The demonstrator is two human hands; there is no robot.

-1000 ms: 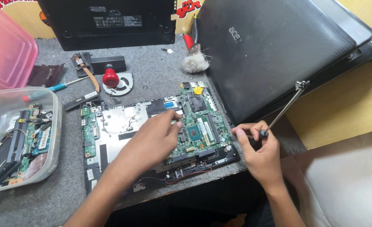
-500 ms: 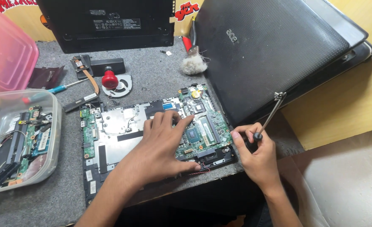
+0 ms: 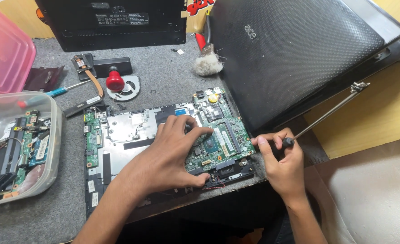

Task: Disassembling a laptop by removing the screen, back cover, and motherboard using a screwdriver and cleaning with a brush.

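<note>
The left hand (image 3: 170,156) lies flat, fingers spread wide, pressing on the opened laptop base with its green circuit board and silver metal plate (image 3: 118,131); it grips nothing. Its fingertips reach the dark processor chip (image 3: 209,145), and its thumb rests at the board's near edge. Just right of this hand, the right hand (image 3: 283,165) is closed around the black handle of a long thin metal screwdriver (image 3: 326,115) — the shaft angles up and away to the right, off the board. Beyond both hands lies a closed black laptop lid (image 3: 295,49). Far left of the left hand stands a clear plastic tub of spare boards (image 3: 51,149) — behind it, a small blue-handled screwdriver (image 3: 57,91).
</note>
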